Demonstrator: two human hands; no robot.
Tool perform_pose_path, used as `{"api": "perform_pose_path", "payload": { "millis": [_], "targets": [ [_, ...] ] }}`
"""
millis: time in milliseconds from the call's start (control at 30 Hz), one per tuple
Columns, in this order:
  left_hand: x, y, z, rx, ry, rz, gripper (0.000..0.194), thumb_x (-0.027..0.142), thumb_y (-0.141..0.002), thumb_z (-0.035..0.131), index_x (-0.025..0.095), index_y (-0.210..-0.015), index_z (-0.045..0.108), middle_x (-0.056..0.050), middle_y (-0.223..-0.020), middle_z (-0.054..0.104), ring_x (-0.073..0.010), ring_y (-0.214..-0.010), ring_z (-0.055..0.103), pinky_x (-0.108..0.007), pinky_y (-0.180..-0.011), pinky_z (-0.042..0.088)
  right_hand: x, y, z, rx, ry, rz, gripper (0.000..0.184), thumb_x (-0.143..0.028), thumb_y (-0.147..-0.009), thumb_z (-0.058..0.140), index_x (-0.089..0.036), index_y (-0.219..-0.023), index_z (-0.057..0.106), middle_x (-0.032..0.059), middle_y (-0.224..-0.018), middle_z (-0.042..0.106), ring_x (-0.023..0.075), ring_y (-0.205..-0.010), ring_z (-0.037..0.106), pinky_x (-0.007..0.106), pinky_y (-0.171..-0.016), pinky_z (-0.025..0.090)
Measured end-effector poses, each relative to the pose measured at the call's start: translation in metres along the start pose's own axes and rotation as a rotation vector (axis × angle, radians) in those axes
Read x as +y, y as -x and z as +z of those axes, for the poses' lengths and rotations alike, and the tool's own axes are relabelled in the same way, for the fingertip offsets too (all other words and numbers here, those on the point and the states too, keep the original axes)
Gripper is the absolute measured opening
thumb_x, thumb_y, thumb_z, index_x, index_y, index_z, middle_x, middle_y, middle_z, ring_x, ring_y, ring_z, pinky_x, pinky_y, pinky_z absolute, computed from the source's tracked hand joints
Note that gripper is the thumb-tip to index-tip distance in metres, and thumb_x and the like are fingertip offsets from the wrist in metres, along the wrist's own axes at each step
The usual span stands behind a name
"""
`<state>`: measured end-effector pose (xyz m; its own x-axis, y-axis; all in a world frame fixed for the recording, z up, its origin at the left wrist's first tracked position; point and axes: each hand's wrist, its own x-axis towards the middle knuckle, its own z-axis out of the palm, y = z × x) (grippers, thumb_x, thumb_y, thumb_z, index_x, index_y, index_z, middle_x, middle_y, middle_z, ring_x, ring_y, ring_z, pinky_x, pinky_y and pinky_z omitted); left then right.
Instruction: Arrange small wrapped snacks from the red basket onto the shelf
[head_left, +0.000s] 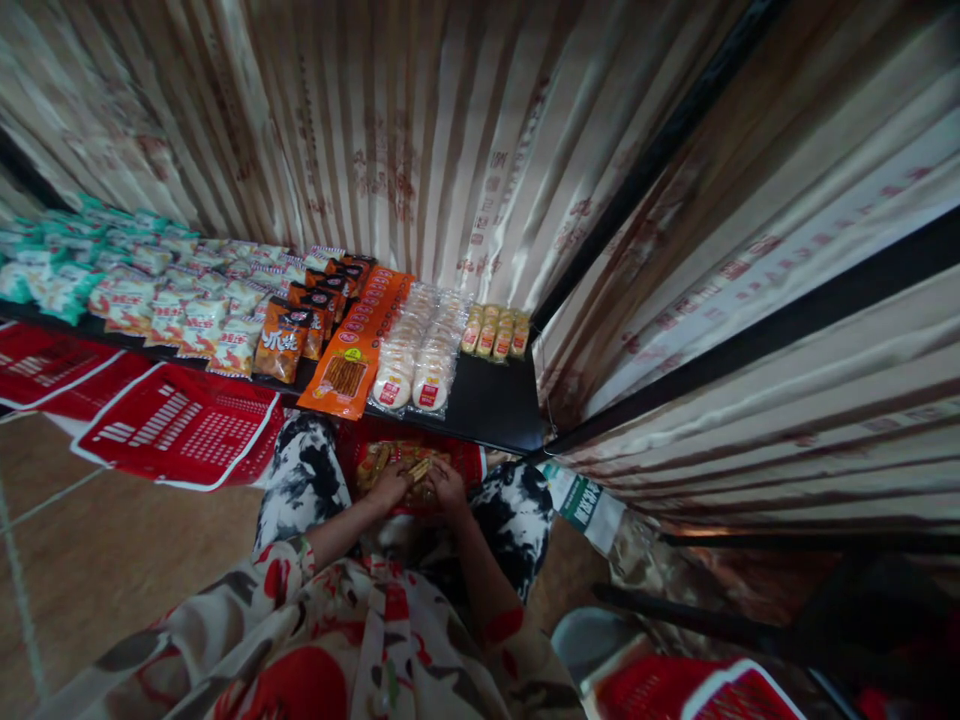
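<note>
Low between the knees, my left hand (391, 486) and my right hand (448, 485) work close together over a red basket (472, 459). Small yellowish snack packets (371, 464) fill this basket. A yellowish snack packet (420, 469) lies between the two hands, with the fingers of both curled on it. Fine finger detail is small and dim. Just beyond, on the black shelf (501, 400), a short row of matching yellow packets (495, 333) stands at the right end, beside long clear packs of round white crackers (411, 350).
Along the shelf leftward lie an orange snack bag (352, 350), brown-orange bags (282, 340), white-and-red packets (187, 315) and green packets (60, 285). Red baskets (184, 425) sit below its front edge. Pleated curtain (420, 130) and black posts (652, 130) close off the back and right.
</note>
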<state>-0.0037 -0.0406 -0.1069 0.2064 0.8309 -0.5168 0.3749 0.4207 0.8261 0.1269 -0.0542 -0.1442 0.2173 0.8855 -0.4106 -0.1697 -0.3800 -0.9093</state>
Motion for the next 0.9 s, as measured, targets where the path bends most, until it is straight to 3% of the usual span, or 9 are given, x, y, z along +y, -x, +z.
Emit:
{"api": "perform_pose_path", "payload": {
  "millis": [267, 600, 900],
  "targets": [
    [0.018, 0.014, 0.000, -0.021, 0.122, -0.086, 0.026, 0.014, -0.079, 0.042, 0.014, -0.100, 0.058, -0.008, -0.099, 0.063, -0.0147, -0.083, 0.062, -0.023, -0.062, 0.054, -0.012, 0.009, 0.001, 0.051, -0.093, 0.053, 0.055, -0.055, -0.050, 0.068, -0.017, -0.088, 0.063, 0.0083, -0.087, 0.067, 0.0205, -0.081, 0.064, 0.035, -0.075, 0.052],
    [0.032, 0.021, 0.007, -0.110, 0.232, -0.125, 0.022, 0.015, -0.083, 0.039, 0.014, -0.096, 0.057, -0.004, -0.083, 0.066, -0.0127, -0.068, 0.064, -0.028, -0.065, 0.055, -0.024, 0.015, -0.004, 0.021, -0.232, 0.082, 0.052, -0.049, -0.051, 0.071, -0.017, -0.091, 0.061, 0.0058, -0.087, 0.068, 0.0189, -0.081, 0.066, 0.031, -0.074, 0.053],
    [0.037, 0.026, 0.008, -0.100, 0.095, -0.090, 0.028, 0.021, -0.088, 0.034, 0.018, -0.108, 0.053, -0.004, -0.096, 0.065, -0.0112, -0.070, 0.064, -0.024, -0.063, 0.054, -0.037, 0.022, -0.006, 0.016, -0.199, 0.071, 0.056, -0.053, -0.049, 0.071, -0.017, -0.091, 0.063, 0.0072, -0.088, 0.069, 0.0189, -0.077, 0.065, 0.031, -0.068, 0.053]
  ]
}}
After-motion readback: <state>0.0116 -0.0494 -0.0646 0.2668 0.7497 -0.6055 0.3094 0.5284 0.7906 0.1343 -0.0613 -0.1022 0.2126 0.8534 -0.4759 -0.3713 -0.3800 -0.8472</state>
